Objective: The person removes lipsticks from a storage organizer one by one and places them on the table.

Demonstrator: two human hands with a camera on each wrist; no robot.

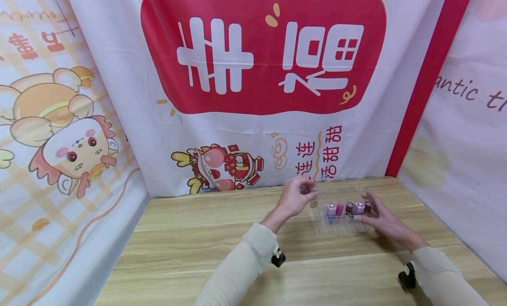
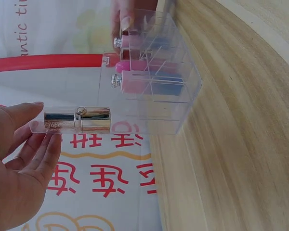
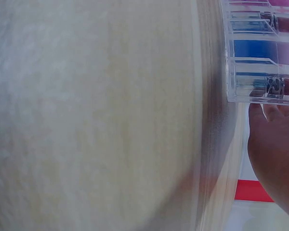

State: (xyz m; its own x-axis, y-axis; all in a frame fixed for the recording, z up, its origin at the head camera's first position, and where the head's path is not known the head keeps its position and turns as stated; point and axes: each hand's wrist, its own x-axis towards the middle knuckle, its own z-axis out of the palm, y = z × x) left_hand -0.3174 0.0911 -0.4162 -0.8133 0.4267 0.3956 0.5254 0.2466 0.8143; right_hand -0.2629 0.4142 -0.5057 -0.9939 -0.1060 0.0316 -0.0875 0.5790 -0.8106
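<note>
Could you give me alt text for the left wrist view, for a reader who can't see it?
A left hand pinches a clear-and-gold lipstick beside a clear rack that holds pink tubes. A right hand is at the rack's far end; around them are a wooden table and a white cloth with red lettering.

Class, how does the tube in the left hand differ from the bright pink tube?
Place: the held tube is in the left hand; the bright pink tube sits in the clear organizer.
Colour: the held tube shows clear and gold parts; the bright pink tube's exposed end is vivid pink.
End: the held tube's gold end looks flat; the bright pink tube's is rounded.
Shared: both are slender.
</note>
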